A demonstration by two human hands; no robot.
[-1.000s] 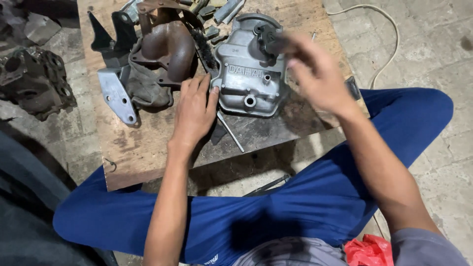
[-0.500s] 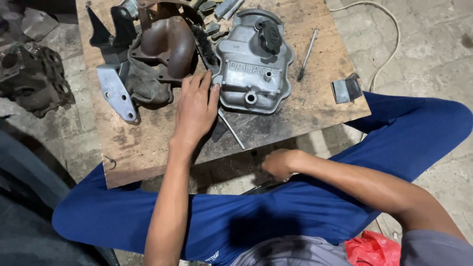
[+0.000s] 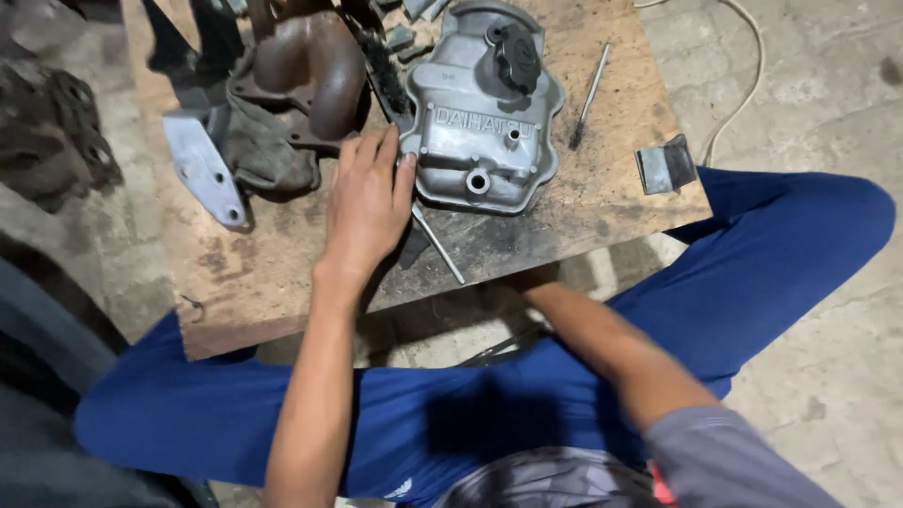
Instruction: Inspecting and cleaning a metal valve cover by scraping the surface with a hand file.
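Note:
My left hand (image 3: 367,202) lies flat on the wooden board (image 3: 282,273), fingers together, its fingertips touching the left edge of a grey cast metal cover (image 3: 484,113) with a black round cap (image 3: 517,42). A thin metal rod (image 3: 437,246) sticks out from under that hand's palm. My right forearm (image 3: 602,329) reaches under the front edge of the board, so the right hand itself is hidden beneath it. My legs in blue trousers (image 3: 771,245) straddle the board.
A rusty brown manifold (image 3: 310,66) and a grey bracket (image 3: 202,169) lie left of the cover. A slim tool (image 3: 588,94) and a small bent metal plate (image 3: 665,165) rest at the board's right. Dark engine parts (image 3: 56,132) sit on the floor left; a white cable (image 3: 743,75) runs right.
My right hand left the cover's black cap, swept down off the board and went under its front edge. The slim tool now lies on the board. My left hand stayed put.

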